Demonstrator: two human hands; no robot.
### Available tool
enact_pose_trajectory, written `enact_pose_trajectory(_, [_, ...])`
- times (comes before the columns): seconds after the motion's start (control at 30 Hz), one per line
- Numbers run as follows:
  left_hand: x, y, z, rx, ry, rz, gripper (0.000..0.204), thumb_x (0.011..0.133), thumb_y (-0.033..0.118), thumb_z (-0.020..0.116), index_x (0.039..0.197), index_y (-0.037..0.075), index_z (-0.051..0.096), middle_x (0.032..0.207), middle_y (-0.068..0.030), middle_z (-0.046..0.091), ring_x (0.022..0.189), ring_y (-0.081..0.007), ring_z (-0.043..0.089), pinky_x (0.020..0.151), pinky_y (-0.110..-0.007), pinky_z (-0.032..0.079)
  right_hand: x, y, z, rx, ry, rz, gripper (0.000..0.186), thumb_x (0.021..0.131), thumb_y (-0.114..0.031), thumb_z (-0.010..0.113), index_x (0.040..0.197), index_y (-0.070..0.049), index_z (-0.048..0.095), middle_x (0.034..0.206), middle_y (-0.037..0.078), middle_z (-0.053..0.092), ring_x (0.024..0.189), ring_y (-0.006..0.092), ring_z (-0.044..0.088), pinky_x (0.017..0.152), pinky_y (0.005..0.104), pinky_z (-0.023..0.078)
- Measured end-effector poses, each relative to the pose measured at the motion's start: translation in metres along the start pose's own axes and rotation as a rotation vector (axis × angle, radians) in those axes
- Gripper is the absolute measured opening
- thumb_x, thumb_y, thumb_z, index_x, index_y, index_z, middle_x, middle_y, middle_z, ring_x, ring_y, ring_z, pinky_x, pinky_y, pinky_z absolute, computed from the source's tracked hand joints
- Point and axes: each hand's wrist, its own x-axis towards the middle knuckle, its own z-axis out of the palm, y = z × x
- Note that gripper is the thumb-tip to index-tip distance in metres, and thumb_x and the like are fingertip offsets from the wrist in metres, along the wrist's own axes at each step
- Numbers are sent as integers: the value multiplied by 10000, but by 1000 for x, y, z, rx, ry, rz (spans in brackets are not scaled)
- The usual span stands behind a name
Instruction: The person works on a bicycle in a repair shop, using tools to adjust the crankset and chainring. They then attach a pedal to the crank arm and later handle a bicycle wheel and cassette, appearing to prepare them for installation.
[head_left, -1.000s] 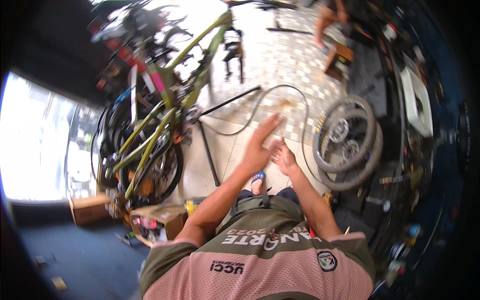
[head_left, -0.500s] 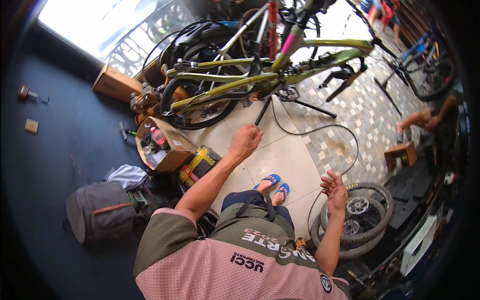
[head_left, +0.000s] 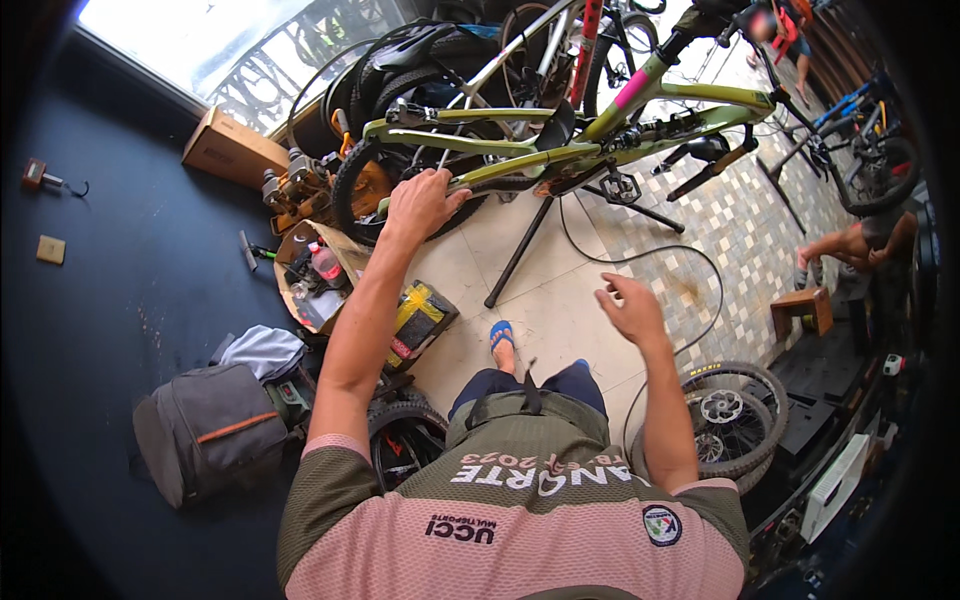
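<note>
A green bicycle frame (head_left: pixel 590 135) with a pink band is held up on a black-legged repair stand (head_left: pixel 520 255) in front of me. My left hand (head_left: pixel 425 205) is at the frame's rear end, its fingers bent over the lower rear tube; their tips are partly hidden. My right hand (head_left: pixel 632 312) is raised over the floor, holding nothing, with thumb and fingers apart. A black pedal (head_left: pixel 620 187) hangs from the frame beyond it.
An open cardboard box (head_left: pixel 320 300) with bottles and a yellow-taped black box (head_left: pixel 420 320) stand left. A grey backpack (head_left: pixel 215 425) lies by the dark wall. Right are bicycle wheels (head_left: pixel 735 420), a wooden stool (head_left: pixel 800 312) and a seated person's leg (head_left: pixel 835 243). A black cable (head_left: pixel 700 265) curves across the floor.
My left hand has moved left and forward onto the frame's rear end. My right hand has moved forward and slightly left, away from the wheels. My body has stepped closer to the bicycle.
</note>
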Motion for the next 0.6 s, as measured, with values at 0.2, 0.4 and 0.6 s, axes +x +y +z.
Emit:
enact_pose_trajectory(0.2, [23, -1, 19, 145, -182, -64, 754, 956, 755, 501, 907, 42, 741, 867, -204, 762, 885, -396, 748, 817, -495, 569, -3, 11, 40, 0, -302, 110, 472, 954, -427, 678, 1310, -118, 705, 1111, 168, 760, 1012, 345, 731, 884, 446, 574])
enact_pose_trajectory(0.4, [31, -2, 30, 152, -100, -66, 724, 950, 748, 519, 960, 56, 733, 878, -205, 759, 894, -396, 743, 801, -506, 559, -13, 92, 45, -244, -565, 231, 533, 938, -467, 679, 1344, -121, 686, 1151, 184, 759, 1090, 366, 719, 938, 461, 569])
enact_pose_trajectory(0.6, [30, -2, 30, 209, -120, -136, 704, 950, 752, 516, 990, 81, 728, 907, -186, 768, 926, -392, 742, 830, -506, 555, -60, 195, 30, -79, -357, 453, 480, 939, -421, 712, 1265, -69, 725, 1061, 212, 773, 985, 343, 753, 858, 434, 591])
